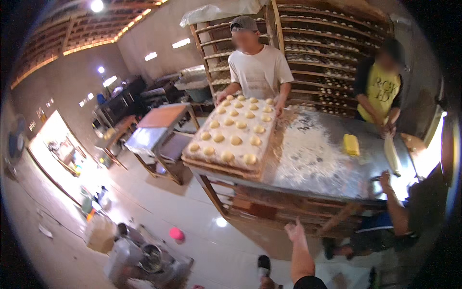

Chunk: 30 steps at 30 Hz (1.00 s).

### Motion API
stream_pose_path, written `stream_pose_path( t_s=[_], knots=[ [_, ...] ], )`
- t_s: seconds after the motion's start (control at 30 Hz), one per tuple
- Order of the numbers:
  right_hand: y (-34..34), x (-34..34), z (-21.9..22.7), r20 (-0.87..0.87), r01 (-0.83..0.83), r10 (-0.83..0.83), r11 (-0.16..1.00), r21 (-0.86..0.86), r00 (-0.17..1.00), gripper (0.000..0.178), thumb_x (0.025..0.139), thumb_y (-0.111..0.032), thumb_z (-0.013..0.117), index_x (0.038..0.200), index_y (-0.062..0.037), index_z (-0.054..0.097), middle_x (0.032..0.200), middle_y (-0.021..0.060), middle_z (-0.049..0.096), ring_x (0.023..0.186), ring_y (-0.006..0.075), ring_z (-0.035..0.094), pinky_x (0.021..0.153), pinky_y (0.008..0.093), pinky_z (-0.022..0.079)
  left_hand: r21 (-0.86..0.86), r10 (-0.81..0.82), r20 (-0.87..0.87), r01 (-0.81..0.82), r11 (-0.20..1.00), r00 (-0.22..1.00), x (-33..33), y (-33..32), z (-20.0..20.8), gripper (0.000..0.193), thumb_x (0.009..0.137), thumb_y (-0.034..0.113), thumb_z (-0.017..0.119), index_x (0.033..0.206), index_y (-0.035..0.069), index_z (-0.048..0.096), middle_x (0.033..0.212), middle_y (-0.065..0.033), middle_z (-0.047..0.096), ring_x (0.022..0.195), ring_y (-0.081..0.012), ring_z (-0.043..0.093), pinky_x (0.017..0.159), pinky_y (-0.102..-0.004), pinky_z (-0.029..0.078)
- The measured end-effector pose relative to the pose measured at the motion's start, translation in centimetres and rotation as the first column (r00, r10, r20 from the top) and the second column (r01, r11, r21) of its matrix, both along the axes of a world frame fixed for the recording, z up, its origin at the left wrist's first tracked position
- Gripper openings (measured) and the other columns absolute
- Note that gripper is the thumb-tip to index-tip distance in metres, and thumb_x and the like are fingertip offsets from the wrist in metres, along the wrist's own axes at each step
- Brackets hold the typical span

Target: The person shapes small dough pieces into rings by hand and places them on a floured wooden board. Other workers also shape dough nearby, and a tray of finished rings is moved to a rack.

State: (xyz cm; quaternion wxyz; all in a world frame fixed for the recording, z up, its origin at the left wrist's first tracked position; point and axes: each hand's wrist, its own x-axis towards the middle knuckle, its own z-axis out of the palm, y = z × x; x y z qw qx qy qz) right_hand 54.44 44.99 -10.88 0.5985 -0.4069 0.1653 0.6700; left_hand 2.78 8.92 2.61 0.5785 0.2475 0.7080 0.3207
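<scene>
My right hand reaches in from the lower edge, below a dark sleeve. It holds nothing that I can see, its fingers look apart, and pale dust seems to coat it. It hangs in front of the metal-topped worktable, apart from it. My left hand is out of view. On the table's left end sits a floured wooden tray with several rows of round dough pieces. A person in a white shirt holds its far end. White flour covers the tabletop beside the tray.
A yellow block-shaped pack lies at the table's right. A person in a yellow-and-black shirt handles a long pale strip. Another person's arm reaches the table's edge. Loaded racks stand behind; a pink object lies on the floor.
</scene>
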Motion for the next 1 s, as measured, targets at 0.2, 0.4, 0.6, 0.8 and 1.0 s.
stream_pose_path(
  t_s=[0.2,0.4,0.6,0.8,1.0],
  knots=[
    [11.2,-0.2,-2.6,0.047,0.322,-0.327,0.942,0.098,0.944,0.077,0.095,-0.031,0.069,0.157,-0.0171,0.025,0.155,0.0119,0.033,0.139,0.0315,0.037,0.113,0.0451,0.042,0.004,-0.011,-0.072,0.011,1.000,0.997,-1.8,7.5,4.3,0.025,0.099,0.030,0.057,0.112,0.009,0.063,0.092,-0.0063,0.070,0.082,-0.0175,0.068,0.067,-0.0318,0.054],
    [-2.9,-4.3,2.6,0.636,0.031,-0.100,0.992,0.120,0.765,0.056,0.093,-0.022,0.069,0.143,-0.0091,0.048,0.135,0.0154,0.059,0.116,0.0317,0.060,0.093,0.0447,0.053,0.150,-0.032,0.062,0.023,0.988,0.998,-0.6,17.4,4.6,0.026,0.100,0.032,0.057,0.102,0.008,0.066,0.080,-0.0023,0.067,0.074,-0.0141,0.065,0.061,-0.0294,0.052],
    [-18.2,-7.3,12.9,0.432,0.216,-0.261,0.965,0.151,0.864,0.033,0.092,-0.021,0.066,0.122,-0.0083,0.065,0.111,0.0111,0.068,0.103,0.0257,0.064,0.089,0.0400,0.053,-0.203,0.185,0.585,-0.079,0.976,0.790,-1.0,34.4,7.4,0.066,0.093,0.051,0.065,0.137,0.006,0.045,0.114,-0.0201,0.067,0.088,-0.0386,0.069,0.077,-0.0538,0.058],
    [-29.2,-13.9,25.0,0.613,0.327,-0.290,0.943,0.054,0.735,0.034,0.093,-0.021,0.066,0.124,-0.0077,0.062,0.112,0.0113,0.068,0.096,0.0250,0.064,0.081,0.0393,0.053,0.098,-0.620,0.569,0.704,0.703,0.540,-4.5,36.9,20.9,0.045,0.099,0.045,0.060,0.118,0.004,0.063,0.100,-0.0087,0.070,0.086,-0.0185,0.068,0.076,-0.0318,0.058],
    [-33.8,-24.2,36.4,0.695,0.436,-0.383,0.893,0.111,0.608,0.036,0.094,-0.020,0.065,0.126,-0.0071,0.059,0.113,0.0116,0.067,0.090,0.0242,0.064,0.072,0.0386,0.052,0.234,-0.608,0.727,0.719,0.655,0.317,-6.4,28.2,30.9,0.032,0.098,0.041,0.063,0.092,0.010,0.069,0.069,0.0018,0.062,0.055,-0.0091,0.053,0.048,-0.0235,0.038]
  ],
)
